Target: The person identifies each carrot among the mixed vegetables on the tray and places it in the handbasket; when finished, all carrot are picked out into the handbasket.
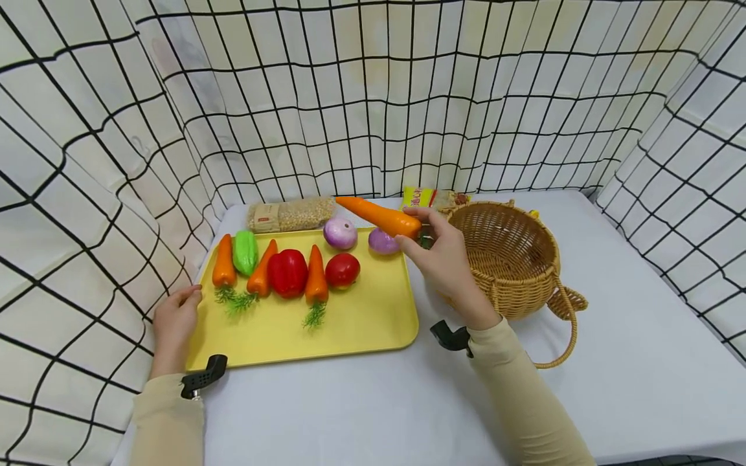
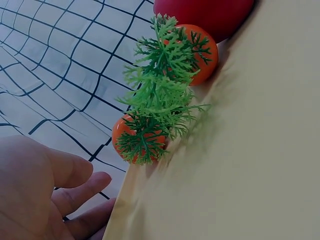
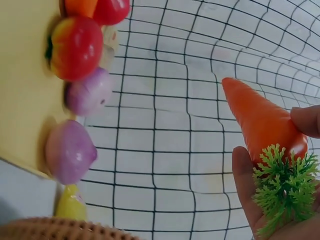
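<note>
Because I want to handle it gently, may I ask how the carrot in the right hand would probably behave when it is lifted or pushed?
The carrot is probably stiff: its tip extends unsupported without drooping. Its shiny surface may be somewhat slippery. Being tapered, it might roll in a curve if pushed, though the leafy top could hinder that.

Right hand (image 1: 447, 260) raised in a pinching grip, left hand (image 1: 176, 321) lower, relaxed.

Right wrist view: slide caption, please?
Fingers hold an orange carrot by its leafy end, with a yellow tray at frame left.
</note>
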`<action>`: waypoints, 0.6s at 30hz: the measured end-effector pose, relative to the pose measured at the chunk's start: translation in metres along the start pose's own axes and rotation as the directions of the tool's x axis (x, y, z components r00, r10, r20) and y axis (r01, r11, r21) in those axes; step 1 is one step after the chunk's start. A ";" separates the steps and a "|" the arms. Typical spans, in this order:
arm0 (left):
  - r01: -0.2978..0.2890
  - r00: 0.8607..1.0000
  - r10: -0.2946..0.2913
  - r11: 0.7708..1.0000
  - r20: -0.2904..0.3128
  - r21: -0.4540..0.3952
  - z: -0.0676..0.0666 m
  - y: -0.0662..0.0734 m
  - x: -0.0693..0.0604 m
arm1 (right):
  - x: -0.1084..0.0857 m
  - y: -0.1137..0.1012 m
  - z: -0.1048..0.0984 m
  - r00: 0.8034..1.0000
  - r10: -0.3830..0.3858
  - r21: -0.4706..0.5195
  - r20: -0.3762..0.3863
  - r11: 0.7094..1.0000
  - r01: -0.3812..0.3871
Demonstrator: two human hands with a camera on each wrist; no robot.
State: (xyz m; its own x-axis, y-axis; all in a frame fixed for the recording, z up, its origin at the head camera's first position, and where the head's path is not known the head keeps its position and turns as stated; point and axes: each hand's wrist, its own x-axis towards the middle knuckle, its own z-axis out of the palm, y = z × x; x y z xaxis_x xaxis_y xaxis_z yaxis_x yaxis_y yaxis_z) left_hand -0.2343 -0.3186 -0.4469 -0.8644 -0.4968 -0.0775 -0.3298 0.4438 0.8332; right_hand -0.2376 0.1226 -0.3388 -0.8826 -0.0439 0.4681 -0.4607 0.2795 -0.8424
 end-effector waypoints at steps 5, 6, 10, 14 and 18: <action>-0.017 1.000 0.017 1.000 0.003 0.023 0.000 0.000 0.000 | 0.007 -0.001 -0.015 0.998 -0.059 0.015 -0.029 0.998 0.059; -0.020 1.000 0.020 1.000 0.007 0.021 0.001 -0.001 -0.001 | 0.008 0.000 -0.018 0.997 -0.064 0.021 -0.038 0.998 0.065; -0.032 0.999 0.031 0.999 0.014 0.032 0.003 -0.002 -0.001 | 0.007 -0.008 -0.025 0.997 -0.059 0.005 -0.052 0.998 0.059; -0.017 1.000 0.016 0.999 0.004 0.029 0.001 -0.003 0.000 | 0.004 -0.027 -0.027 0.998 -0.055 -0.041 -0.036 0.998 0.054; 0.008 1.000 -0.008 1.000 0.002 0.014 -0.002 -0.002 0.001 | 0.004 -0.035 -0.030 0.998 -0.050 -0.073 -0.025 0.996 0.048</action>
State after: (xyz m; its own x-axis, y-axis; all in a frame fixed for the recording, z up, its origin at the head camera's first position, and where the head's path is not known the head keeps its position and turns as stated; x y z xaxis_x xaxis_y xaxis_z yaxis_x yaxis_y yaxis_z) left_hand -0.2338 -0.3212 -0.4474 -0.8623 -0.4991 -0.0856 -0.3423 0.4498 0.8250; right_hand -0.2219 0.1415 -0.2993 -0.8560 -0.0338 0.5159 -0.4942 0.3464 -0.7974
